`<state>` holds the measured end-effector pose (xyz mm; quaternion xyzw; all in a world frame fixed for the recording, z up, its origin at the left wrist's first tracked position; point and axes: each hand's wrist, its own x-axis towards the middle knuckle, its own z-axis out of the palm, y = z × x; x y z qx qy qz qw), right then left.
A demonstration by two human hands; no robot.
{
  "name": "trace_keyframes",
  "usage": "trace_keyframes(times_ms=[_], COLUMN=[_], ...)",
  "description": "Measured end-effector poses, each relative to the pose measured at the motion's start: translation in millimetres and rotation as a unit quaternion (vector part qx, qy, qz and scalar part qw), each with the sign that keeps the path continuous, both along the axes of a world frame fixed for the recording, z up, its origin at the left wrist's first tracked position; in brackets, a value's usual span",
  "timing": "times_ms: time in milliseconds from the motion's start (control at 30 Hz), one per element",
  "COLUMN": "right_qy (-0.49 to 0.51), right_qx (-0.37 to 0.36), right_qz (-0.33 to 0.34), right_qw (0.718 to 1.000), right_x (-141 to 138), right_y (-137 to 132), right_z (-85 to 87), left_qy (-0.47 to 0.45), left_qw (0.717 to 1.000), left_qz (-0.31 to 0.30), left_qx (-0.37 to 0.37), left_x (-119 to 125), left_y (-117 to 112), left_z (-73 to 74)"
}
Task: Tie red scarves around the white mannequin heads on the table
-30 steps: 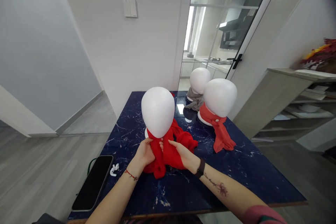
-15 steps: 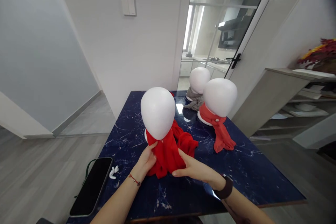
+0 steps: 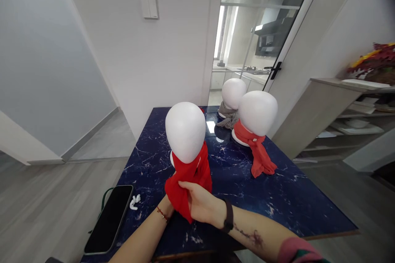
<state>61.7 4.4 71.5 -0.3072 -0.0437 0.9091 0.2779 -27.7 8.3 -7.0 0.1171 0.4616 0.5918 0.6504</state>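
A white mannequin head (image 3: 185, 131) stands upright on the dark blue table, a red scarf (image 3: 200, 172) around its neck. My right hand (image 3: 200, 203) is closed on the front part of the scarf, thumb on top, just below the head's chin. Red cloth covers most of my left hand (image 3: 168, 204); only its wrist side shows, and its fingers are hidden under the scarf. Part of the scarf hangs down at the right side of the neck.
Behind to the right stand a mannequin head (image 3: 258, 113) with a coral scarf (image 3: 261, 160) and another head (image 3: 233, 92) with a grey scarf (image 3: 228, 119). A phone (image 3: 109, 218) and white earbuds (image 3: 135, 201) lie at the left table edge (image 3: 148, 148).
My right hand has moved left, carrying the scarf's loose end across the front of the neck. My left hand has gone under the cloth. The mannequin head stays in place.
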Motion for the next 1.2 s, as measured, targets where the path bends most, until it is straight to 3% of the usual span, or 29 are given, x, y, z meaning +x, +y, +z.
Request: trace_keyframes(times_ms=[100, 200, 367, 500, 567, 700, 867, 1067, 1133, 1200], right_qy=[-0.018, -0.025, 0.026, 0.039, 0.055, 0.076, 0.022, 0.007, 0.025, 0.026], right_qx=[-0.012, -0.027, 0.012, 0.051, 0.078, 0.111, 0.056, 0.031, 0.055, 0.109], right_qz=[0.039, 0.039, 0.0, 0.063, 0.084, 0.059, 0.079, 0.139, 0.161, 0.185], right_qw=[0.999, 0.999, 1.0, 0.996, 0.992, 0.989, 0.995, 0.99, 0.985, 0.976], right_x=[-16.0, -25.1, -21.7, -7.8, -1.5, 1.0, -10.6, -8.5, -2.9, 4.9], right_y=[11.4, 19.3, 22.6, 13.7, 10.0, 11.4, 12.3, 5.5, 2.3, -2.8], right_z=[2.7, -0.2, 1.0, 13.9, 21.1, 27.4, 13.4, -13.4, -19.2, -21.5], left_qy=[0.046, 0.067, 0.049, 0.071, 0.097, 0.132, 0.166, 0.199, 0.182, 0.115], left_qw=[0.993, 0.983, 0.989, 0.992, 0.99, 0.981, 0.964, 0.94, 0.944, 0.977], left_qz=[0.101, 0.167, 0.13, 0.094, 0.091, 0.139, 0.208, 0.243, 0.228, 0.128], left_qx=[-0.05, -0.032, 0.057, 0.05, 0.046, 0.038, -0.022, -0.132, -0.155, -0.124], left_x=[2.4, 7.2, 5.1, 6.9, 16.4, 48.0, 70.2, 81.6, 84.0, 77.4], left_y=[-12.9, -10.5, 0.0, -2.5, -1.6, 12.5, 24.4, 10.4, 6.1, 3.9], left_z=[-3.4, 3.8, 16.1, 16.4, 15.5, 16.3, 23.1, 28.5, 25.7, 22.6])
